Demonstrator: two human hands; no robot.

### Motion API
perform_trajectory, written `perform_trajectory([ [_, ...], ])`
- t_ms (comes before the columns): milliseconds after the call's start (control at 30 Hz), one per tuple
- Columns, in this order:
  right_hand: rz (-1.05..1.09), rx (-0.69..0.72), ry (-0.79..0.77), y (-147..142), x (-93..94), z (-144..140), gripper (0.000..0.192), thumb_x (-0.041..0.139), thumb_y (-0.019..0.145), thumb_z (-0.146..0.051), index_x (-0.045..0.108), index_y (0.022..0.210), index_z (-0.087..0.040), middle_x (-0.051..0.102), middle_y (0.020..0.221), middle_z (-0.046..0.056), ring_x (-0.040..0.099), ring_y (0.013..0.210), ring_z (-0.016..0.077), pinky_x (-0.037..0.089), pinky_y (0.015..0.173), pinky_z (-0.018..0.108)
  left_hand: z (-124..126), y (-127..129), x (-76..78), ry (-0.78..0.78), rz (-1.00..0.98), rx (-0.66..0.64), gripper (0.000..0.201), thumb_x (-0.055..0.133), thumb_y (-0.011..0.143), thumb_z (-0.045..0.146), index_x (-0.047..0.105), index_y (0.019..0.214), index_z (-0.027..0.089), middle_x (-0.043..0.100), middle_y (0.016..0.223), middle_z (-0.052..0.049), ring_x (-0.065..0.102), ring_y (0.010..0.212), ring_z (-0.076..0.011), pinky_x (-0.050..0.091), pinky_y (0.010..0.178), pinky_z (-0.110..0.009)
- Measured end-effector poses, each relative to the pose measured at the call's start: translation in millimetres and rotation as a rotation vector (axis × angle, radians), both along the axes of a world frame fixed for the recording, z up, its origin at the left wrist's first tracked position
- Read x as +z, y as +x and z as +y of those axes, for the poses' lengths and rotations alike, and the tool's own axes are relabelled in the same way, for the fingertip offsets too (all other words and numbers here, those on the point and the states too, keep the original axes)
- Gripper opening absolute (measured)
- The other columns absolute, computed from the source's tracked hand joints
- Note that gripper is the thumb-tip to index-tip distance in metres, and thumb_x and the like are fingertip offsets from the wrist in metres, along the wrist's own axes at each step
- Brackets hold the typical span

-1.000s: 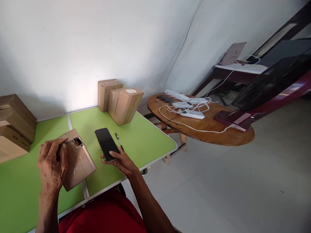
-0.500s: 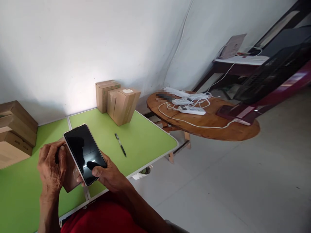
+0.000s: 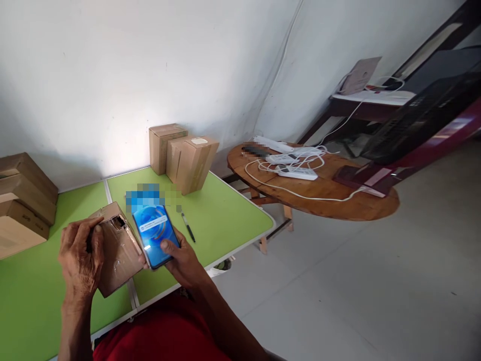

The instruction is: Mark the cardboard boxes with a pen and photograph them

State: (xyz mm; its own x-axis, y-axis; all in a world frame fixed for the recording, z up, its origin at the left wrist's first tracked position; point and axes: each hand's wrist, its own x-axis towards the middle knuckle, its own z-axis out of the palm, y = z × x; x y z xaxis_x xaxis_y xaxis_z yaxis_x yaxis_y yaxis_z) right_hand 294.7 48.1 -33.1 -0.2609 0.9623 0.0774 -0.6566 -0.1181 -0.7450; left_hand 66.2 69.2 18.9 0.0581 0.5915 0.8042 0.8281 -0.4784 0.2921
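My right hand [image 3: 182, 255] is wrapped round a smartphone [image 3: 155, 235], the thumb lying over its lower right edge. The phone's screen is lit blue with a pale notice bar; its top end is pixelated. My left hand [image 3: 80, 250] grips the left side of a small cardboard box [image 3: 118, 255] with curled fingers. Clear tape covers that box, and a dark torn hole shows near its top right corner. The phone is held over the box's right side. Beyond the phone, a pen [image 3: 189, 228] lies on the green table [image 3: 236, 215].
Two cardboard boxes [image 3: 195, 163] stand at the table's back edge by the wall. More cardboard boxes [image 3: 24, 215] are stacked at the left. A round wooden table [image 3: 326, 188] to the right bears white power strips [image 3: 296, 172], tangled cables and the base of a dark red stand.
The phone's screen has gone from black to lit. My right hand has moved it rightward, uncovering more of the small box. My left hand has stayed in place.
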Motion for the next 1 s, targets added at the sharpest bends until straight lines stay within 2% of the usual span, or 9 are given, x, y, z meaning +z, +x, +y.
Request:
perform_trajectory([
  [100, -0.066, -0.196, -0.049, 15.5, -23.1, 24.6, 0.068, 0.100, 0.078, -0.069, 0.068, 0.120, -0.026, 0.082, 0.098, 0.005, 0.087, 0.084, 0.0318, 0.071, 0.066, 0.040, 0.7, -0.3, -0.9, -0.009, -0.001, -0.003, 0.026, 0.058, 0.115, 0.029, 0.083, 0.119, 0.024, 0.081, 0.111, -0.012, 0.072, 0.105, -0.0288, 0.056, 0.098, -0.046],
  [200, -0.226, -0.314, -0.140, 29.0, -48.8, 52.8, 0.075, 0.101, 0.070, -0.071, 0.068, 0.118, -0.024, 0.082, 0.106, 0.008, 0.088, 0.082, 0.0310, 0.072, 0.068, 0.040, 2.0, -0.4, -1.9, -0.017, -0.007, -0.002, 0.026, 0.059, 0.115, 0.031, 0.084, 0.117, 0.025, 0.081, 0.111, -0.013, 0.072, 0.104, -0.0299, 0.056, 0.097, -0.047],
  [333, -0.443, -0.336, -0.261, 35.8, -80.8, 76.0, 0.067, 0.097, 0.068, -0.069, 0.069, 0.107, -0.022, 0.083, 0.101, 0.008, 0.085, 0.074, 0.0278, 0.069, 0.067, 0.037, 2.0, -0.2, -2.2, -0.006, -0.010, -0.006, 0.026, 0.059, 0.115, 0.029, 0.084, 0.117, 0.023, 0.081, 0.111, -0.012, 0.072, 0.105, -0.0291, 0.056, 0.097, -0.046],
  [467, -0.554, -0.346, -0.293, 35.9, -100.8, 80.4, 0.063, 0.089, 0.074, -0.069, 0.070, 0.108, -0.021, 0.084, 0.098, 0.008, 0.084, 0.079, 0.0277, 0.069, 0.068, 0.037, 0.5, 0.8, -1.6, 0.002, 0.009, -0.007, 0.026, 0.059, 0.115, 0.027, 0.084, 0.121, 0.021, 0.081, 0.112, -0.013, 0.072, 0.106, -0.0282, 0.056, 0.098, -0.045],
  [567, -0.706, -0.367, -0.291, 40.6, -105.6, 79.3, 0.055, 0.081, 0.084, -0.068, 0.072, 0.108, -0.019, 0.084, 0.100, 0.010, 0.082, 0.081, 0.0272, 0.066, 0.067, 0.035, 0.1, 1.4, -0.8, 0.014, 0.013, -0.010, 0.026, 0.060, 0.115, 0.027, 0.084, 0.120, 0.019, 0.080, 0.111, -0.013, 0.073, 0.105, -0.0276, 0.057, 0.097, -0.044],
  [667, -0.924, -0.396, -0.271, 48.7, -104.4, 76.6, 0.039, 0.074, 0.093, -0.056, 0.072, 0.100, -0.018, 0.082, 0.097, 0.010, 0.078, 0.079, 0.0255, 0.060, 0.067, 0.033, 0.9, 1.7, -0.7, 0.014, 0.007, -0.023, 0.026, 0.059, 0.115, 0.025, 0.084, 0.120, 0.018, 0.081, 0.111, -0.012, 0.073, 0.105, -0.0265, 0.057, 0.099, -0.043],
  [800, -1.203, -0.418, -0.213, 55.6, -97.1, 67.6, 0.022, 0.077, 0.095, -0.039, 0.075, 0.103, -0.019, 0.082, 0.101, 0.012, 0.078, 0.100, 0.0286, 0.057, 0.087, 0.034, 1.7, 2.3, -3.4, 0.019, -0.019, -0.025, 0.027, 0.060, 0.115, 0.028, 0.085, 0.119, 0.020, 0.081, 0.111, -0.010, 0.073, 0.104, -0.0257, 0.057, 0.099, -0.043],
  [933, -1.406, -0.397, -0.167, 60.9, -86.6, 52.7, 0.021, 0.075, 0.098, -0.032, 0.078, 0.112, -0.017, 0.080, 0.116, 0.019, 0.077, 0.117, 0.0362, 0.054, 0.099, 0.042, -4.1, 3.5, -4.2, -0.038, -0.070, -0.018, 0.030, 0.059, 0.114, 0.031, 0.086, 0.120, 0.020, 0.081, 0.113, -0.011, 0.074, 0.109, -0.0271, 0.059, 0.101, -0.044],
  [1000, -1.485, -0.394, -0.116, 61.7, -86.2, 44.2, 0.031, 0.077, 0.097, -0.032, 0.077, 0.124, -0.017, 0.076, 0.130, 0.022, 0.073, 0.127, 0.0410, 0.056, 0.102, 0.046, -9.1, 2.4, -1.8, -0.112, -0.129, -0.033, 0.031, 0.060, 0.112, 0.034, 0.085, 0.126, 0.021, 0.082, 0.117, -0.010, 0.076, 0.112, -0.0274, 0.060, 0.103, -0.044],
])
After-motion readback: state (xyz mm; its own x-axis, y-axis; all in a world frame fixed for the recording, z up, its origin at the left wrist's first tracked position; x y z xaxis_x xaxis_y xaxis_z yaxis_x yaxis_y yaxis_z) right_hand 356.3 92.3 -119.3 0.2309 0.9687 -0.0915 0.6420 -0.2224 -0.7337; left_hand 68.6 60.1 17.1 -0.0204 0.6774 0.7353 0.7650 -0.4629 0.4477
